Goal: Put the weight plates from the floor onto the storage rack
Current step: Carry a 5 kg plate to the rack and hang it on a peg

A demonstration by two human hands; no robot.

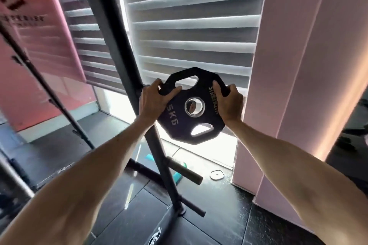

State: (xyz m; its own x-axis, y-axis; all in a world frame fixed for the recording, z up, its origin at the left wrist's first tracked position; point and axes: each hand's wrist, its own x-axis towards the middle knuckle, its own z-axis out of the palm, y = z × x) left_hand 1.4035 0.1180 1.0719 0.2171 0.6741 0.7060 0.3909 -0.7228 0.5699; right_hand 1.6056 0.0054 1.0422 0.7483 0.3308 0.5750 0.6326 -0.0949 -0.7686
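A black twelve-sided 5 KG weight plate (194, 123) with a metal-ringed centre hole and grip slots is held up in the air, just right of the storage rack's black upright post (119, 45). My left hand (152, 101) grips its left edge, fingers through the upper slot. On the opposite edge, my right hand (229, 103) holds the plate. Lower on the rack, a bare peg (184, 170) sticks out to the right, and another short peg (194, 212) sits near the base. Whether a peg sits behind the plate is hidden.
Striped window blinds (189, 26) hang behind the rack. A pink wall column (288, 85) stands close on the right. A thin black bar (43, 83) leans at the left. A small round silver object (217, 175) and teal items (177, 177) lie on the dark rubber floor.
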